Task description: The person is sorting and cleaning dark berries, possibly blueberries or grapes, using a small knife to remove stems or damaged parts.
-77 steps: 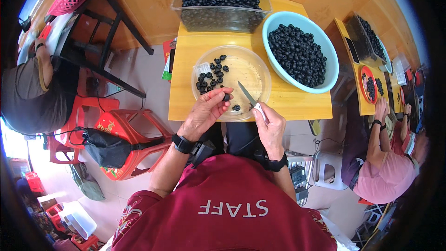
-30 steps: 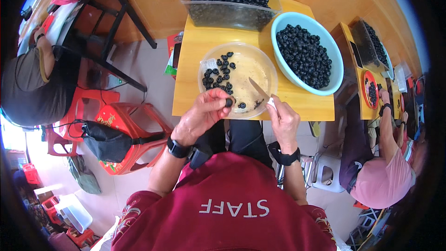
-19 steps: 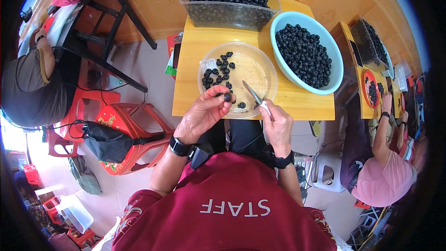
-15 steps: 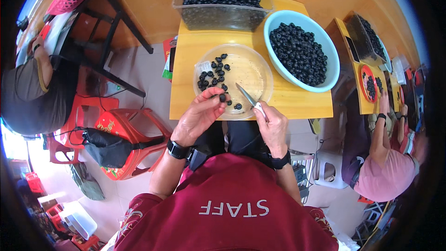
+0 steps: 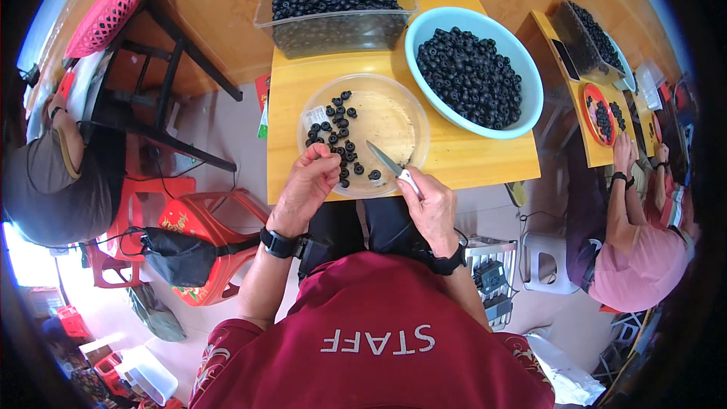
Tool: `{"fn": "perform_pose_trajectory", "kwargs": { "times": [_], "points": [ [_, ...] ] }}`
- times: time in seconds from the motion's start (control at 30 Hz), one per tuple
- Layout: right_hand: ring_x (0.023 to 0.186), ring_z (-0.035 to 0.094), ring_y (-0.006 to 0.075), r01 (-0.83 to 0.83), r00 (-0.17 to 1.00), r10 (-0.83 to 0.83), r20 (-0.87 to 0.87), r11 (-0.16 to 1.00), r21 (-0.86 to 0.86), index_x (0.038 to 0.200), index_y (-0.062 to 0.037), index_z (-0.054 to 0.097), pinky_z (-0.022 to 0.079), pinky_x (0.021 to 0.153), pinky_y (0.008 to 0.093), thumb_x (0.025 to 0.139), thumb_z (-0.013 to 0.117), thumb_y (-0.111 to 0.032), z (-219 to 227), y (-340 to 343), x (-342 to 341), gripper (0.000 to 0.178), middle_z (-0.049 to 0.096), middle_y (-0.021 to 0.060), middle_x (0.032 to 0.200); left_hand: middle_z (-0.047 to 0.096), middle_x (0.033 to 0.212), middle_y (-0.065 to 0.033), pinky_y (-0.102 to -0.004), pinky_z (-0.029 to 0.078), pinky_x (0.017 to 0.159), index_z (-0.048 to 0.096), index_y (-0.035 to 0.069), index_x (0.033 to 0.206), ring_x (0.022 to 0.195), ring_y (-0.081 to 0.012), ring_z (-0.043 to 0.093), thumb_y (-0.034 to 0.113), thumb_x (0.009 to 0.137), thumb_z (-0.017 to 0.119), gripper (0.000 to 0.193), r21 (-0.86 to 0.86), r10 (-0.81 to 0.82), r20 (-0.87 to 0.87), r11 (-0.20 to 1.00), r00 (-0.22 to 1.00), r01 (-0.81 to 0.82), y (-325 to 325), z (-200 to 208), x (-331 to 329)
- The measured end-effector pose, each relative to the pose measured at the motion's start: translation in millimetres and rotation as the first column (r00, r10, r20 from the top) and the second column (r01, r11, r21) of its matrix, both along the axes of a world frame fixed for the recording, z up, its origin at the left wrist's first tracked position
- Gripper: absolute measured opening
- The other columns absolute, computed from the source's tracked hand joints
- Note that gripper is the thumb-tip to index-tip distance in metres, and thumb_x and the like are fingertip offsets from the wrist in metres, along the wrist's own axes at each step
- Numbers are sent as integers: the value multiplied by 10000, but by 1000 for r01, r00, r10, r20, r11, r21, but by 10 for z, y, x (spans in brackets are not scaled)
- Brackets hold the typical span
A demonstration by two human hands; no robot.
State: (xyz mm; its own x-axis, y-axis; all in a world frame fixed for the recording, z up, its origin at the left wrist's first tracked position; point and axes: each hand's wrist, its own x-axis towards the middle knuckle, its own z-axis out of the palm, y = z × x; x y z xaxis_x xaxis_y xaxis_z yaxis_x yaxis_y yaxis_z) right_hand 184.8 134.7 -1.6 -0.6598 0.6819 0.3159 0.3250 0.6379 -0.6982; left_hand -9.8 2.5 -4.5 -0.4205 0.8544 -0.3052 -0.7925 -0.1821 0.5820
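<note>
My right hand [image 5: 432, 210] grips a small knife [image 5: 386, 158] with a white handle, its blade pointing up and left over a shallow clear round tray [image 5: 394, 110]. At the tray's lower left edge is my left hand [image 5: 309, 185], its fingers curled and thumb and forefinger pinched together. Whether a piece sits between them is hidden. Several small black ring-shaped parts [image 5: 343, 133] with centre holes lie in the left half of the tray, one apart from the rest near the knife.
A light blue basin [image 5: 535, 98] heaped with the same black parts stands right of the tray. Behind is a clear rectangular bin [image 5: 333, 36], also full. Red stools [image 5: 204, 231] stand at left. Other people sit at both sides, one in a pink shirt [image 5: 640, 269].
The black part visible in my left fingertips before no longer shows. My left hand has drawn slightly left and its fingers have curled in. The knife stays in my right hand.
</note>
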Motion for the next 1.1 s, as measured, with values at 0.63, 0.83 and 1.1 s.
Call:
{"fn": "perform_pose_trajectory", "kwargs": {
  "times": [0.63,0.83,1.1],
  "points": [
    [679,656,350,15,1000,-15,-15,999,-43,924,-37,680,500,575,417,847,701,-195,-56,34,21,178,663,164,776,530,1315,-210,-342,504,1000,413,-66,1348,1163,-281,596,99,953,571,456,174,-73,-529,966,845,192,1287,1332,-191],
    [683,647,365,40,998,-42,-54,999,-34,922,-31,675,495,583,423,850,698,-199,-89,92,-19,184,653,172,768,691,1012,-89,-285,542,825,650,-24,1056,905,-142,666,80,877,643,208,-327,-326,-698,937,638,121,693,485,-297],
    [732,665,364,75,996,-77,-35,995,-59,988,-37,689,513,612,406,850,709,-223,-86,106,3,232,674,177,813,677,855,-156,-337,515,698,660,-13,961,763,-254,663,95,730,718,262,-553,-555,-831,831,-29,-54,463,-148,131]
  ]
}}
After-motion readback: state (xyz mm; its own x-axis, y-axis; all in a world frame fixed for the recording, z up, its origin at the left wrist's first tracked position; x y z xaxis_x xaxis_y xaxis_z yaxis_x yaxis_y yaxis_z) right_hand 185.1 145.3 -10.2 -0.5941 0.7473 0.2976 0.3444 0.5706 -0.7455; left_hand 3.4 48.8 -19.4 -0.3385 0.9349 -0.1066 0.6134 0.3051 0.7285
